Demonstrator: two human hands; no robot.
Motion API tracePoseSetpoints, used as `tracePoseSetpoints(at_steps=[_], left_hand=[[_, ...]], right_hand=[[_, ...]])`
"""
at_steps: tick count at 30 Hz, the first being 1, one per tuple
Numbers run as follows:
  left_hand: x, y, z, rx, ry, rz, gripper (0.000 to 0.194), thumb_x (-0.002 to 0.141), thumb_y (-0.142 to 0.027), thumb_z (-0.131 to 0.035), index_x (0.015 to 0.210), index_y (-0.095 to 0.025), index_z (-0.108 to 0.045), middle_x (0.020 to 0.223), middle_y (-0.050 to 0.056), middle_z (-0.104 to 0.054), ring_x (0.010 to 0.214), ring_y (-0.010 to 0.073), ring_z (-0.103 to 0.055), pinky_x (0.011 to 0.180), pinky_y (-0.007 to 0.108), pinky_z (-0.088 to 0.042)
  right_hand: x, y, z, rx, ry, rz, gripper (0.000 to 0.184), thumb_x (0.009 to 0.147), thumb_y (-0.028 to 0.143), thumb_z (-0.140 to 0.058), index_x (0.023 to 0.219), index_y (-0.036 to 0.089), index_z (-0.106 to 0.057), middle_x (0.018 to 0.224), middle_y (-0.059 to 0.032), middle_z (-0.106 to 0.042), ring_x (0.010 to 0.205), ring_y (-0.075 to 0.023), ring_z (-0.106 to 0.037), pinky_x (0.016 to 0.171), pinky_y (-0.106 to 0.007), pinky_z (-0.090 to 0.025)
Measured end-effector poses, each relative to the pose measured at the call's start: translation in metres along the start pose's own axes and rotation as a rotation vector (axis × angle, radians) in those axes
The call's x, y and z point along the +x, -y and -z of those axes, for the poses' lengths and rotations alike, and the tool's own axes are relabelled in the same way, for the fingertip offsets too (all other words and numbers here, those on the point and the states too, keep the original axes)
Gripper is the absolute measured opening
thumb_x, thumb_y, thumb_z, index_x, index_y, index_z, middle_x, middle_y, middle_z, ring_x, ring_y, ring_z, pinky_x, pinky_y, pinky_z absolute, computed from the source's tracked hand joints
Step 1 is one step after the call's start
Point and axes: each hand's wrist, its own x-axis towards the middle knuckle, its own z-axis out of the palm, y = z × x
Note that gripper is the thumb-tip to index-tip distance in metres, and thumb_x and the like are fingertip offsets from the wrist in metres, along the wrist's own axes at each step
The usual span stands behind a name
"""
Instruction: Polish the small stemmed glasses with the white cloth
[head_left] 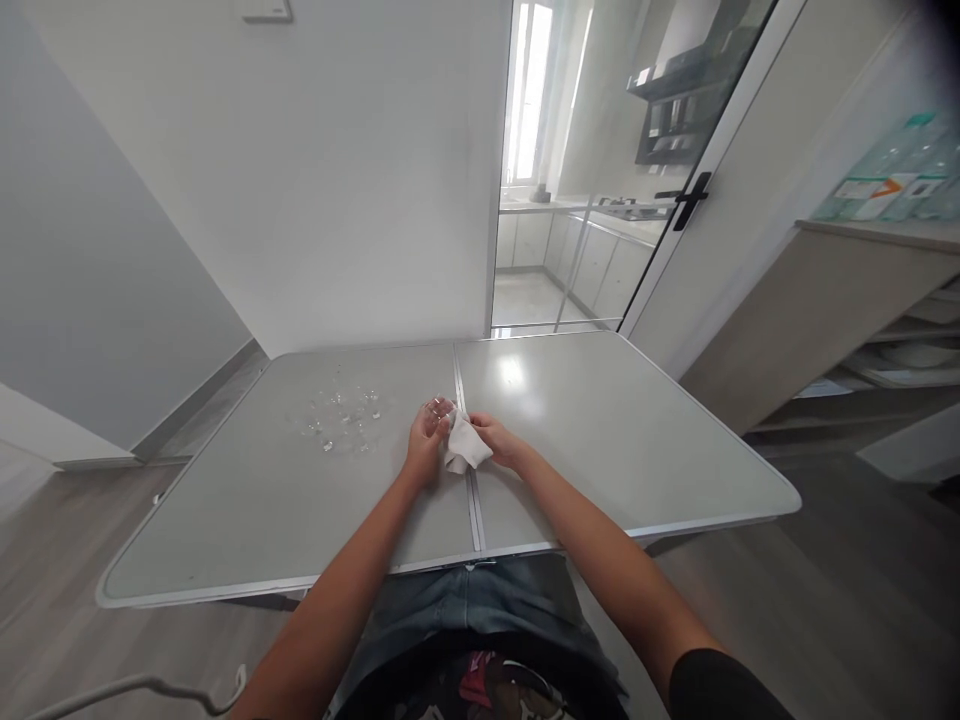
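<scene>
over the table's (pixel 615 430) centre seam, hands (pixel 426 440) hold clear glassware (pixel 438 408) and white cloth (pixel 466 444), edges well apart.

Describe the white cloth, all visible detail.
The white cloth looks soft and thin, like fabric or wipe material, plain, bunched at the top and loosely folded, with a pointed corner toward the right. The right hand grips it from the right; the left hand, holding a clear object, meets its left edge. It sits over the centre strip of the grey table; whether it touches the top, I can't tell.
</scene>
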Motion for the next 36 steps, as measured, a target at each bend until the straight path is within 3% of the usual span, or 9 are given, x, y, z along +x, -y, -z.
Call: tracePoseSetpoints(at_steps=[5,10,12,19,21,24,27,30,36], left_hand=[[0.001,0.004,-0.003,-0.16,-0.037,0.027,0.061,0.078,-0.046,-0.082,0.127,-0.02,-0.057,0.126,0.016,-0.068,0.118,0.0284,-0.066,0.104,0.044,-0.05],[0.002,0.005,-0.003,-0.181,-0.11,-0.043,0.054,0.077,-0.04,-0.083,0.121,-0.02,-0.057,0.126,0.014,-0.067,0.116,0.0261,-0.067,0.107,0.046,-0.048],[0.002,0.006,-0.002,-0.209,-0.128,-0.041,0.055,0.078,-0.04,-0.083,0.122,-0.02,-0.057,0.127,0.014,-0.067,0.116,0.0264,-0.067,0.106,0.046,-0.049],[0.0,0.004,-0.003,-0.286,-0.047,-0.016,0.044,0.082,-0.044,-0.078,0.114,-0.019,-0.063,0.114,0.012,-0.071,0.103,0.0247,-0.071,0.102,0.045,-0.051],[0.0,0.003,-0.004,-0.264,-0.039,-0.037,0.043,0.082,-0.042,-0.078,0.115,-0.018,-0.063,0.115,0.013,-0.071,0.103,0.025,-0.071,0.102,0.046,-0.05],[0.0,0.003,-0.003,-0.207,-0.087,-0.049,0.048,0.08,-0.039,-0.08,0.119,-0.019,-0.06,0.12,0.014,-0.07,0.108,0.0262,-0.07,0.103,0.046,-0.05],[0.002,0.003,-0.002,-0.171,-0.148,-0.085,0.053,0.079,-0.039,-0.082,0.123,-0.021,-0.057,0.124,0.015,-0.068,0.113,0.0264,-0.068,0.104,0.045,-0.049],[0.004,0.004,0.0,-0.185,-0.178,-0.109,0.052,0.079,-0.041,-0.081,0.122,-0.021,-0.057,0.126,0.014,-0.068,0.113,0.0259,-0.068,0.104,0.044,-0.049],[0.002,0.006,-0.001,-0.276,-0.108,0.016,0.045,0.08,-0.043,-0.08,0.115,-0.02,-0.062,0.119,0.013,-0.07,0.105,0.0237,-0.071,0.1,0.041,-0.051]], right_hand=[[-0.004,0.01,0.0,-0.401,0.01,0.136,0.042,0.084,0.056,-0.066,0.095,0.016,-0.065,0.083,-0.0048,-0.067,0.071,-0.0168,-0.056,0.068,-0.029,-0.041],[-0.005,0.013,-0.005,-1.115,-0.239,0.429,0.015,0.091,0.031,-0.056,0.092,0.017,-0.062,0.092,-0.0112,-0.069,0.091,-0.0234,-0.059,0.094,-0.04,-0.038],[-0.004,0.011,-0.008,-1.05,-0.224,0.416,0.015,0.091,0.033,-0.057,0.089,0.018,-0.061,0.088,-0.0096,-0.068,0.088,-0.0223,-0.059,0.091,-0.038,-0.04],[-0.003,0.01,0.003,-0.118,0.073,-0.057,0.039,0.082,0.056,-0.064,0.082,0.017,-0.064,0.066,-0.0017,-0.06,0.061,-0.0155,-0.052,0.059,-0.028,-0.04],[-0.004,0.011,0.007,-0.088,0.088,-0.089,0.039,0.08,0.057,-0.064,0.085,0.018,-0.065,0.069,-0.0017,-0.061,0.061,-0.0154,-0.051,0.059,-0.028,-0.041],[-0.006,0.014,0.006,-0.338,0.067,0.078,0.033,0.08,0.049,-0.067,0.093,0.018,-0.065,0.081,-0.0025,-0.064,0.071,-0.0169,-0.055,0.068,-0.029,-0.043],[-0.007,0.014,-0.003,-0.802,-0.117,0.362,0.018,0.087,0.036,-0.06,0.091,0.019,-0.064,0.091,-0.0059,-0.066,0.088,-0.0211,-0.056,0.082,-0.033,-0.043],[-0.005,0.01,-0.012,-1.011,-0.246,0.472,0.014,0.09,0.031,-0.055,0.085,0.02,-0.061,0.096,-0.0102,-0.066,0.098,-0.0242,-0.054,0.091,-0.037,-0.04],[-0.001,0.005,-0.008,-0.226,0.022,-0.003,0.035,0.079,0.051,-0.066,0.082,0.017,-0.062,0.073,-0.004,-0.062,0.066,-0.0166,-0.053,0.063,-0.029,-0.042]])
